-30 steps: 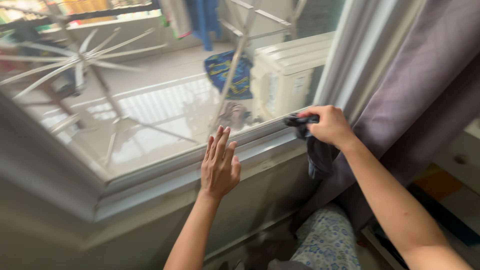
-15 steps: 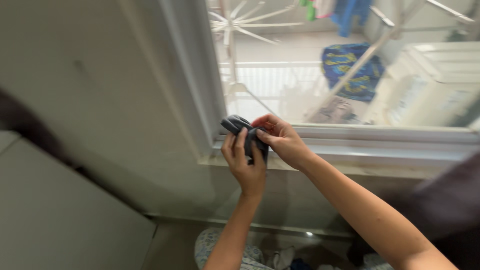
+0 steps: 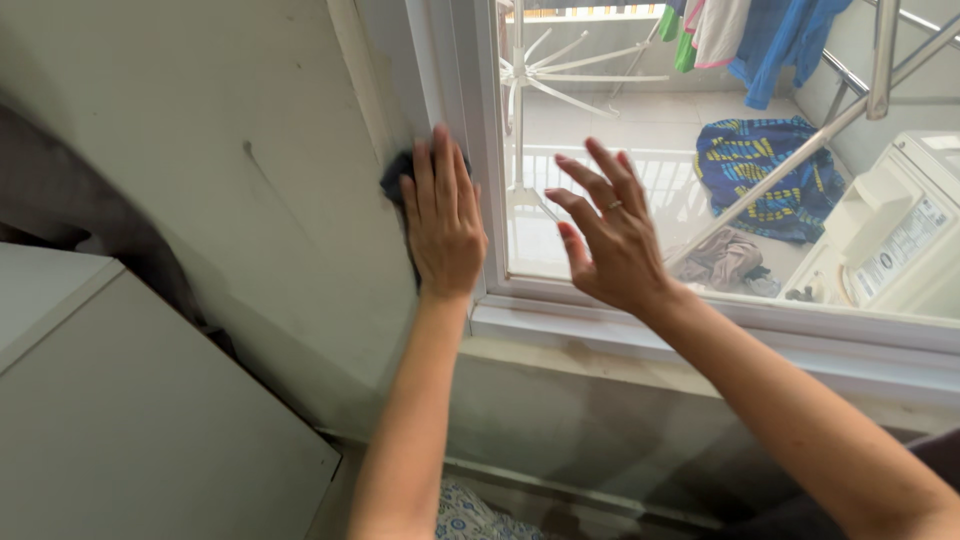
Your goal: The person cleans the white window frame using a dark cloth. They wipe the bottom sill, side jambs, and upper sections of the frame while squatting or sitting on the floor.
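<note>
— What do we see, starting left of the window frame (image 3: 470, 150)?

— A white cabinet (image 3: 130, 420) low down, well left of the frame, and a dark curtain (image 3: 90, 220) above it against the pale wall (image 3: 250, 130). Then our left hand (image 3: 443, 222), just left of the frame, arm rising straight up from below, palm flat to the wall.

— And its fingers?

— The fingers (image 3: 440, 165) lie straight and close together, pointing up, pressing a dark cloth (image 3: 397, 178) against the wall. The cloth shows only at the hand's left edge, just beside the frame.

— Our right hand?

— The right hand (image 3: 610, 235) hovers just right of the frame, in front of the glass, forearm coming in from the lower right. Its fingers (image 3: 585, 180) are spread wide and hold nothing; there is a ring on one. We cannot tell whether it touches the glass.

— Any labels further right?

— Beyond the glass, far right of the frame, a white machine (image 3: 900, 240) carries a pale rectangular label with dark print. Nearer the frame lie a blue and yellow patterned cloth (image 3: 765, 170) and hanging clothes (image 3: 750, 35).
</note>
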